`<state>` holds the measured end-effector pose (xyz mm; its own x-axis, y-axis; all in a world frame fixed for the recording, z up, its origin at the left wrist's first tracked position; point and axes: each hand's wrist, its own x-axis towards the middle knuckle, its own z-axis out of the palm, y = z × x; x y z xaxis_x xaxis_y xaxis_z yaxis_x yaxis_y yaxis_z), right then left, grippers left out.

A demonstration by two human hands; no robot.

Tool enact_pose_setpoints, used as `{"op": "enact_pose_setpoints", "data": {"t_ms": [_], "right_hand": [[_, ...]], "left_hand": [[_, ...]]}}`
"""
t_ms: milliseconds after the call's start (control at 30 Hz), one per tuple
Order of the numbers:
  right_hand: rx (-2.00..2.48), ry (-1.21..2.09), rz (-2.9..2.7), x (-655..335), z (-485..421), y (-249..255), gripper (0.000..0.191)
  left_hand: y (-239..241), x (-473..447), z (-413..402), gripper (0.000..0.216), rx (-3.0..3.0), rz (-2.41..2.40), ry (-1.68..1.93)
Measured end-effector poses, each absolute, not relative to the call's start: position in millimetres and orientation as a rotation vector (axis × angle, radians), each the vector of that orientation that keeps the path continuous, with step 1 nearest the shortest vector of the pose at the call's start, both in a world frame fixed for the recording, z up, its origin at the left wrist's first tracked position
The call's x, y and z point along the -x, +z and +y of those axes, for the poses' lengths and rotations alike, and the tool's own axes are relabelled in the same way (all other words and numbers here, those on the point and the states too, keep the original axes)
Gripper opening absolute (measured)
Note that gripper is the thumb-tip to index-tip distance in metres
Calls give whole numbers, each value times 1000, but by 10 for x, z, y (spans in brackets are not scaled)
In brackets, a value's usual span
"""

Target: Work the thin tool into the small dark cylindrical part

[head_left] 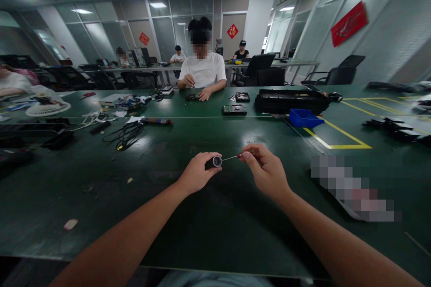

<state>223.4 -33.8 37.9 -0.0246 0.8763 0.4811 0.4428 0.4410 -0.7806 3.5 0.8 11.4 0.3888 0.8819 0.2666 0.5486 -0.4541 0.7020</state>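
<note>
While our left hand (198,173) pinches the small black cylinder (217,161) and right hand (266,169) the thin red-handled metal tool (230,158), a wobble could slip its tip.

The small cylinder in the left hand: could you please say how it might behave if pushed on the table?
The small cylinder looks round, so on its side it would probably roll across the flat table. The left hand holds it in fingertips alone, so it is likely light.

Green table (215,233): cables (126,134), blue bin (305,118).
</note>
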Motion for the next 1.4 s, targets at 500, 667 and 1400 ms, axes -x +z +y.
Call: {"op": "enact_pose_setpoints", "data": {"t_ms": [500,667,1400], "right_hand": [[1189,479,-1759,-2220,-362,389,17],[1165,544,-1717,-2214,-328,354,16],[1241,623,-1724,-2199,-330,410,17]], "left_hand": [[102,-18,11,37,-2256,1190,849],[102,-25,24,39,-2265,1205,842],[69,-13,26,41,-2259,1221,819]]}}
